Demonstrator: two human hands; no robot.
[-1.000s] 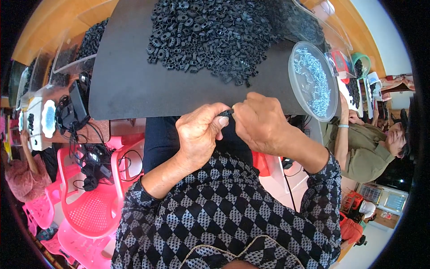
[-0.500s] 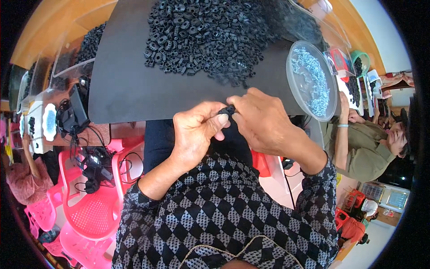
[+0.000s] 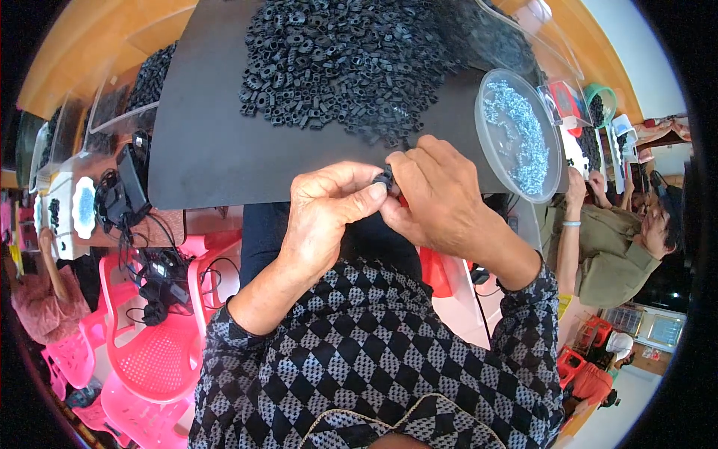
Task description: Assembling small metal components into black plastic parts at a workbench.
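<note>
Just off the near edge of the dark table mat [image 3: 202, 150], my left hand [image 3: 325, 209] pinches a small black plastic part [image 3: 384, 178] between thumb and index finger. My right hand [image 3: 441, 198] meets it from the other side, its fingers curled and pressed at the part; whether it grips the part or some tiny piece is hidden. Beyond my hands, a big heap of black plastic parts [image 3: 336, 67] covers the far side of the mat. To the right lies a round clear tray [image 3: 486, 142] with many tiny pale-blue pieces [image 3: 527, 142].
Clear bins of black parts [image 3: 153, 75] stand at the left, beside a black device with cables [image 3: 133, 179]. Pink plastic chairs [image 3: 149, 352] are at lower left. A co-worker in an olive shirt [image 3: 609, 262] sits at right, another in pink [image 3: 48, 299] at far left.
My right fingers have shifted and curled tighter around the part, and my left fingers have drawn closer together. The co-worker at right has turned their head and moved their hands.
</note>
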